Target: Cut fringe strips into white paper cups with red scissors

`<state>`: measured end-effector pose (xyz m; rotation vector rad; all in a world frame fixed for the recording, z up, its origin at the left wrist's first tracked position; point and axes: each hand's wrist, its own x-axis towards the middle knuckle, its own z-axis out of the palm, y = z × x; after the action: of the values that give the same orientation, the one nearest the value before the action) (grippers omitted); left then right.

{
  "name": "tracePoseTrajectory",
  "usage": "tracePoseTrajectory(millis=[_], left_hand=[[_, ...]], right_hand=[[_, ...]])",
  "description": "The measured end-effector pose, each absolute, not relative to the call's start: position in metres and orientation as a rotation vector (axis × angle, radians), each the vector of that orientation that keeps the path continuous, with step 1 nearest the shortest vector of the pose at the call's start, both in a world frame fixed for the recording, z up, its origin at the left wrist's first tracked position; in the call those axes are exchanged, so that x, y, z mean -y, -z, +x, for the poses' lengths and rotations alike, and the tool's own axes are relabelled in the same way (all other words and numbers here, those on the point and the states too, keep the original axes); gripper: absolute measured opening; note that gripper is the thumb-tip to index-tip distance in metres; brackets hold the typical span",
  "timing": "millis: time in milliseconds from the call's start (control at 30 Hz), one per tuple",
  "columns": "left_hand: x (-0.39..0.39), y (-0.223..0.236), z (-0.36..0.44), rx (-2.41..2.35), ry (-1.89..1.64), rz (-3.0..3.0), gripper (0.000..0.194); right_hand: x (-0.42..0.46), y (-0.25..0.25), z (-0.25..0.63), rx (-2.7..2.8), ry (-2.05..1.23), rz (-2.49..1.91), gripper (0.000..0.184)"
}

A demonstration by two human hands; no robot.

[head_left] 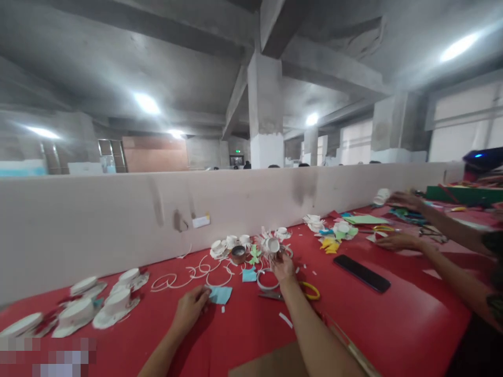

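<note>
My left hand [190,308] is closed, fingertips pinching the corner of a light blue piece of paper [220,295] at the table. In my right hand [284,268] is a white paper cup [272,244] with its side cut into strips that splay outward. A second blue paper piece [249,275] and a green paper cutout [255,254] lie between the hands. Scissors with yellow handles [310,291] lie partly under my right forearm. A roll of tape [238,254] stands beside several small white cups [231,241]. Thin white paper rings [204,267] are scattered nearby.
Several white cup hats [117,303] stand at the left of the red table [176,351]. A dark phone [361,273] lies to the right. Beyond it a co-worker's hands [398,241] work among coloured paper. A pale partition [243,199] borders the far edge.
</note>
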<state>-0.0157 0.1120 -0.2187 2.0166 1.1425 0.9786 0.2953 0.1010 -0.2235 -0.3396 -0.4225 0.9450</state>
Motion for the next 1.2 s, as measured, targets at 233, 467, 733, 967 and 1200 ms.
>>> tracePoseTrajectory(millis=[233, 467, 733, 967, 1200], left_hand=[[-0.103, 0.212, -0.010, -1.023, -0.990, 1.804, 0.031], [-0.065, 0.199, -0.007, -0.791, -1.146, 1.452, 0.057], [-0.088, 0.236, 0.003, -0.716, -1.202, 1.224, 0.029], [-0.098, 0.241, -0.001, -0.651, -1.157, 1.138, 0.034], [-0.098, 0.239, -0.003, -0.661, -1.181, 1.074, 0.034]], right_hand=[[-0.093, 0.218, 0.281, 0.356, -1.027, -0.545, 0.027], [-0.062, 0.207, 0.232, 0.624, -1.299, -0.800, 0.020], [-0.071, 0.226, 0.188, 0.972, -1.539, -0.921, 0.015], [-0.066, 0.218, 0.179, 1.065, -1.502, -0.813, 0.026], [-0.068, 0.223, 0.177, 1.105, -1.515, -0.741, 0.025]])
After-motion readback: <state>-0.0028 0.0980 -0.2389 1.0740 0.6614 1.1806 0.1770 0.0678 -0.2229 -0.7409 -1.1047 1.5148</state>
